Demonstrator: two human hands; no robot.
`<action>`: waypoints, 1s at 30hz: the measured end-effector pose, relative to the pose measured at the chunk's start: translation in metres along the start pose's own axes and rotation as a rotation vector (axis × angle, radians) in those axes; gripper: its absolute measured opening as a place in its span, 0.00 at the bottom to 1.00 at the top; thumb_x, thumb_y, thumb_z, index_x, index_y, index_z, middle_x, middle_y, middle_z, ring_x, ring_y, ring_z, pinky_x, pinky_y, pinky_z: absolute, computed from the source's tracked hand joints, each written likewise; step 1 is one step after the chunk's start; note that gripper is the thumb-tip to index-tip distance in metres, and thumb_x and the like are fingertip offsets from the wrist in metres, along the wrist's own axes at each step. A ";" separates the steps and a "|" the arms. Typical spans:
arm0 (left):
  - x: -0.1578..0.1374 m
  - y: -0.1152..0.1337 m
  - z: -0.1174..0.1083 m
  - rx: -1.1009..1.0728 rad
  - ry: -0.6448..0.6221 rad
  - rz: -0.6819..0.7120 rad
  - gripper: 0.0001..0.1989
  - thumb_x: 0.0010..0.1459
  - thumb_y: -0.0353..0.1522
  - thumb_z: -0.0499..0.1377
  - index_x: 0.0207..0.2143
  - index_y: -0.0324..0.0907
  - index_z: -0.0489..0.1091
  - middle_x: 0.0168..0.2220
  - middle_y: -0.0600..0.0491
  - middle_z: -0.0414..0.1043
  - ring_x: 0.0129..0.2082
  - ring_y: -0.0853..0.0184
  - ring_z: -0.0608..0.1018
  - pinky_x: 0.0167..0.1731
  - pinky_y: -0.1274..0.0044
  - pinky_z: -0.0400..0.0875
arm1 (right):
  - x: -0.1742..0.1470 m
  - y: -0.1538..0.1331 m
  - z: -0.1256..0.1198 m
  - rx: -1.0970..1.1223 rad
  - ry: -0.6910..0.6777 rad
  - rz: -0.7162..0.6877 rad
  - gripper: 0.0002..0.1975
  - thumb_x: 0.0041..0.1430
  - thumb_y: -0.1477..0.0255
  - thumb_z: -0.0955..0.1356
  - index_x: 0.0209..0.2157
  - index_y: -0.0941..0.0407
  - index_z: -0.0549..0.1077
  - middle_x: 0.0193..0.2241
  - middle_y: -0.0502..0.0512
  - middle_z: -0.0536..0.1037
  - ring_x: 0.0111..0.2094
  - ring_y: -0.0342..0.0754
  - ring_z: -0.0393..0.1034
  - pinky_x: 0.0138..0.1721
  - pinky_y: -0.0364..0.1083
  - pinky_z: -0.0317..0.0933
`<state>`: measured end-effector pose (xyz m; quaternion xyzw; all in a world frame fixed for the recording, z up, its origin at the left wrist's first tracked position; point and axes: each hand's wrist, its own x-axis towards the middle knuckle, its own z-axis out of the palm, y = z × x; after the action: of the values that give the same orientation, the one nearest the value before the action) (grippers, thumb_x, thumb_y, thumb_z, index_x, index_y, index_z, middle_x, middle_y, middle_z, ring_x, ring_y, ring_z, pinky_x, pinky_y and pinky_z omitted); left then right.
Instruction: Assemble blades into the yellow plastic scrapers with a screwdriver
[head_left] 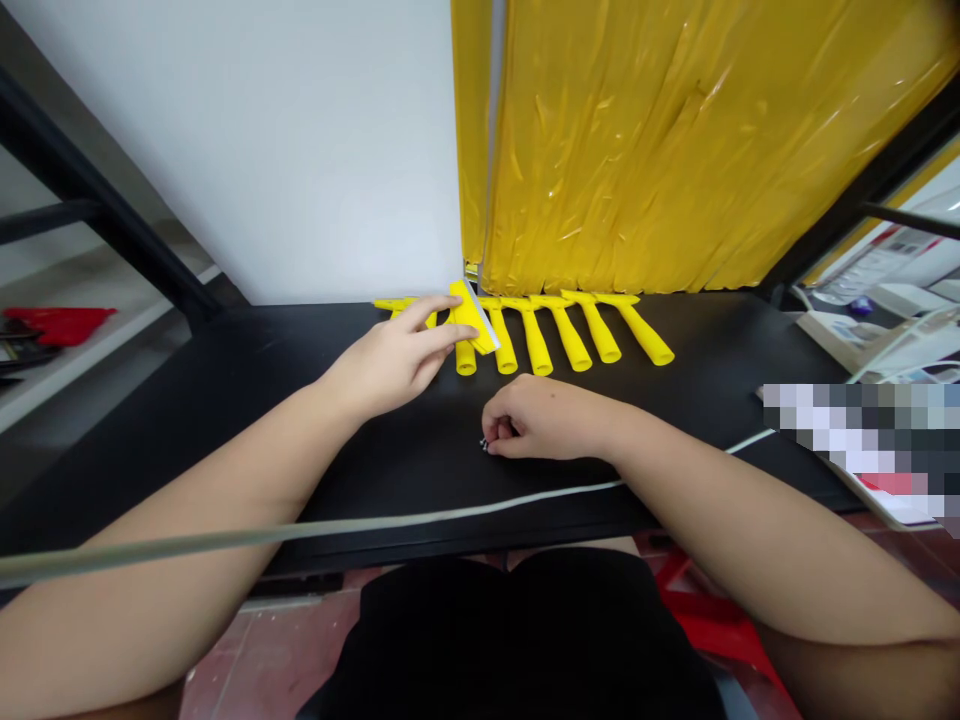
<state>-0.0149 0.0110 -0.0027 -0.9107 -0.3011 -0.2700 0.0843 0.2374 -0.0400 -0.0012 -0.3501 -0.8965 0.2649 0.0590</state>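
My left hand [401, 355] grips a yellow squeegee [472, 312] by its wide head, which has a pale strip along its right edge. The squeegee is held tilted above the near side of a row of others. Several more T-shaped yellow squeegees [570, 335] lie side by side on the black shelf, their hollow handle ends toward me. Below them, my right hand [555, 418] is curled, thumb and finger pinching a small black-and-white piece [484, 445]. Most of that piece is hidden, and its kind cannot be made out.
A white panel [315, 150] and crinkled yellow plastic wrapping [637, 140] stand behind the black shelf [300, 340]. A pale strap [450, 515] crosses in front of me. Black frame posts [112, 190] rise at both sides. At left, a red item [64, 325] rests on another shelf.
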 end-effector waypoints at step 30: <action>0.001 0.029 0.005 -0.036 -0.133 0.311 0.20 0.73 0.30 0.54 0.60 0.55 0.78 0.65 0.45 0.69 0.44 0.66 0.82 0.46 0.72 0.80 | 0.006 0.039 -0.017 0.891 0.634 0.029 0.25 0.45 0.72 0.80 0.38 0.51 0.64 0.26 0.41 0.71 0.26 0.41 0.65 0.30 0.43 0.61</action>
<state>0.0049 -0.0100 -0.0064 -0.9636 -0.1563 -0.1980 0.0885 0.2610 -0.0050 -0.0071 -0.3662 -0.6310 0.5012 0.4653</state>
